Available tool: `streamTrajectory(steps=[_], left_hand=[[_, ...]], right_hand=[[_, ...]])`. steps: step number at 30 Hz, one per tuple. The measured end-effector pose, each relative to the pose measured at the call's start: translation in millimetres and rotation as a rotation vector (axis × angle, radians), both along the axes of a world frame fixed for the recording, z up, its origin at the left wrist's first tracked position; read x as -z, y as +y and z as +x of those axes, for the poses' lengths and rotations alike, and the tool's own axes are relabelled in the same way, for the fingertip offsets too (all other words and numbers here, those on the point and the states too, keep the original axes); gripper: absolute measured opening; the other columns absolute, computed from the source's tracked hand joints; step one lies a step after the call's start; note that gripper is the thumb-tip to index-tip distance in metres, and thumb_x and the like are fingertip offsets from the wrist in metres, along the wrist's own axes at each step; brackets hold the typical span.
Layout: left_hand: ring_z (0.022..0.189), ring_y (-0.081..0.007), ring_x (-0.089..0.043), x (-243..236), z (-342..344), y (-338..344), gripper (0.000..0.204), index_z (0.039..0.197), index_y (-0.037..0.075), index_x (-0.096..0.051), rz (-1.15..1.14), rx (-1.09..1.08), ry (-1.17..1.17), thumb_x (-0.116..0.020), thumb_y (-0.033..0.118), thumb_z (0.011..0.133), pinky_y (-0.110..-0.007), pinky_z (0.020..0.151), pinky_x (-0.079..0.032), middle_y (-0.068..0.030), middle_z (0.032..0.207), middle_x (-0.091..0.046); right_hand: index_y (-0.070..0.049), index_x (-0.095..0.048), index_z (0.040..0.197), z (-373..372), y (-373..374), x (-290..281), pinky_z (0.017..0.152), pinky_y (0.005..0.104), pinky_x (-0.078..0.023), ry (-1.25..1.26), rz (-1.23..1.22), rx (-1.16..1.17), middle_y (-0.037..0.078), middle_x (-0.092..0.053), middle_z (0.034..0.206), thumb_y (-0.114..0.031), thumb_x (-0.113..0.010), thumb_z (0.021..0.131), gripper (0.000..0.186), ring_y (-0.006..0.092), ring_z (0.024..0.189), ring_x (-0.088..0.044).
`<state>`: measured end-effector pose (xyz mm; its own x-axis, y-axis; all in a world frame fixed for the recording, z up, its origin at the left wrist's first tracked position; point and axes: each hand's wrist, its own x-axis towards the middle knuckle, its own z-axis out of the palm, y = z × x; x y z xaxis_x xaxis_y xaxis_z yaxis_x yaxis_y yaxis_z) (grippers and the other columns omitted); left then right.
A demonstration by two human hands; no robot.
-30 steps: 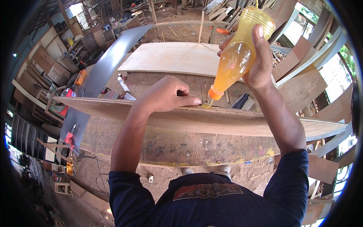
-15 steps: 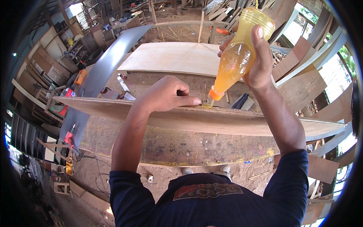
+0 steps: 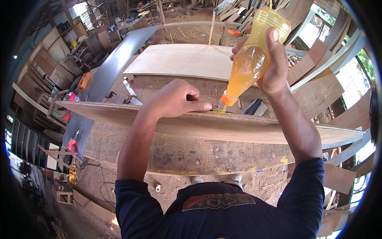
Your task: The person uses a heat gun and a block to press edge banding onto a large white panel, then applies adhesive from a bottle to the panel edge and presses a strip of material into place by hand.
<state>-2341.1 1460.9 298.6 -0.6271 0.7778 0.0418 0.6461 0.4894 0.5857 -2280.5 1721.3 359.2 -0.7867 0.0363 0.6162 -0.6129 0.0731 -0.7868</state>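
Note:
My right hand (image 3: 275, 65) grips an upside-down plastic glue bottle (image 3: 250, 63) holding yellow-orange liquid. Its orange cap (image 3: 229, 98) points down at the top edge of a long plywood panel (image 3: 183, 123), which stands on edge across the bench. A small patch of yellow glue (image 3: 219, 112) lies on that edge beneath the nozzle. Bent over the same edge, just left of the glue, my left hand (image 3: 177, 99) has its fingers curled and its thumb pressed along the top. Its fingertips are largely hidden behind the panel.
The panel stands on a stained workbench (image 3: 215, 155). Beyond it lies a pale wooden board (image 3: 179, 59); a shiny grey sheet (image 3: 119, 51) curves along the left. A red power tool (image 3: 74, 141) rests at the bench's left end. Leaning boards (image 3: 314, 87) crowd the right side.
The bottle has shifted slightly to the right along the panel's edge, and the glue patch reaches a little farther right. My left hand stays in place.

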Motion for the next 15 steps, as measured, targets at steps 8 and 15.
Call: streamTrajectory(steps=[8, 15], left_hand=[[0.058, -0.0142, -0.042, 1.1, -2.2, 0.9, 0.060, 0.071, -0.003, -0.065, -0.002, 0.008, 0.020, -0.084, 0.049, 0.095, -0.037, 0.056, -0.038, -0.0083, 0.057, -0.050], [0.058, -0.0193, -0.045, 10.0, -10.1, -1.9, 0.053, 0.076, -0.005, -0.069, 0.026, 0.033, 0.071, -0.081, 0.043, 0.097, -0.040, 0.058, -0.041, -0.0148, 0.061, -0.053]], right_hand=[[0.000, -0.063, 0.120, -1.3, 0.0, 0.6, 0.076, 0.0378, -0.063, -0.005, -0.048, -0.030, 0.018, -0.074, 0.091, -0.069, -0.048, 0.106, 0.072, 0.0253, 0.084, -0.077], [-0.001, -0.057, 0.132, 1.8, -8.8, 1.4, 0.079, 0.0401, -0.066, -0.022, -0.023, -0.029, 0.020, -0.074, 0.098, -0.068, -0.040, 0.110, 0.073, 0.0279, 0.088, -0.078]])
